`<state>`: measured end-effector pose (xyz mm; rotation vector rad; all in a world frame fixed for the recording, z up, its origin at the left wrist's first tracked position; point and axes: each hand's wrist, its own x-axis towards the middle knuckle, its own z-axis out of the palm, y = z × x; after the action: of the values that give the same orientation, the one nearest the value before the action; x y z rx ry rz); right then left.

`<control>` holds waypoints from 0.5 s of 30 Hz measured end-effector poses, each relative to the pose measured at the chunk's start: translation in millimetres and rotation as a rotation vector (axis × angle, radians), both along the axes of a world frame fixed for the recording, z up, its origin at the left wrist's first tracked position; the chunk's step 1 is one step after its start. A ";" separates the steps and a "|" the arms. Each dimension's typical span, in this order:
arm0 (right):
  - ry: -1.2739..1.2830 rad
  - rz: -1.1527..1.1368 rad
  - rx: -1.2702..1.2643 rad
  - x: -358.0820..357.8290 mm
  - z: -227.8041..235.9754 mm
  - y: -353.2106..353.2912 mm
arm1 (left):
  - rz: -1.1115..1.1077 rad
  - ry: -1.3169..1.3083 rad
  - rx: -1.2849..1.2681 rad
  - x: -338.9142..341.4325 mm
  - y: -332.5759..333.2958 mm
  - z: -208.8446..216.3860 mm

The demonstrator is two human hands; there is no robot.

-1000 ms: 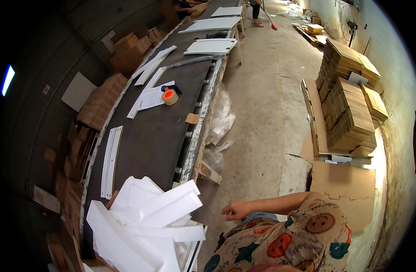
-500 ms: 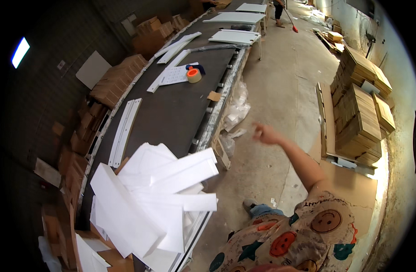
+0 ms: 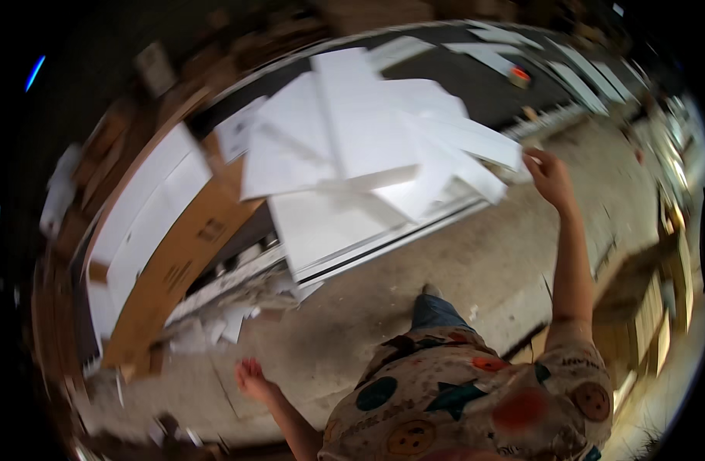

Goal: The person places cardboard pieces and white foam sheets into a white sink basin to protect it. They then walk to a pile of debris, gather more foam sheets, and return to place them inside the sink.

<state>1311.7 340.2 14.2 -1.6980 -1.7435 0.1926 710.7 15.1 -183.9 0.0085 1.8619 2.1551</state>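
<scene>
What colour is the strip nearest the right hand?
The strip is white, best seen in the head view.

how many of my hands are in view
2. The left hand is at lower left, over the concrete floor; the right hand is at the right end of a white strip, contact unclear. Neither is hidden.

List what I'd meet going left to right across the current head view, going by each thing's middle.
Long brown cardboard box → left hand → pile of white sheets → right hand → cardboard stack.
</scene>
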 end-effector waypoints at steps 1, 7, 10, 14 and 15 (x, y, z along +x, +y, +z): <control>0.089 0.148 0.115 -15.3 -20.5 11.9 | 0.039 -0.030 0.077 -1.9 11.5 -3.2; -0.104 0.399 0.152 -235.6 34.1 38.6 | 0.171 -0.029 0.145 -35.6 -37.8 -13.4; -0.298 0.342 0.131 -292.0 31.6 70.1 | 0.204 -0.008 0.133 -39.7 -48.0 -15.1; -0.519 0.095 -0.021 -309.7 -10.0 142.9 | 0.279 0.006 0.055 -65.8 -73.6 -29.5; -0.504 0.032 -0.043 -307.4 -18.4 156.2 | 0.312 0.023 0.030 -77.8 -85.9 -24.2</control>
<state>1004.3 496.5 -4.2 -1.8608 -2.1372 -0.2053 632.8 -70.8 -208.2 -0.2691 1.9529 2.3923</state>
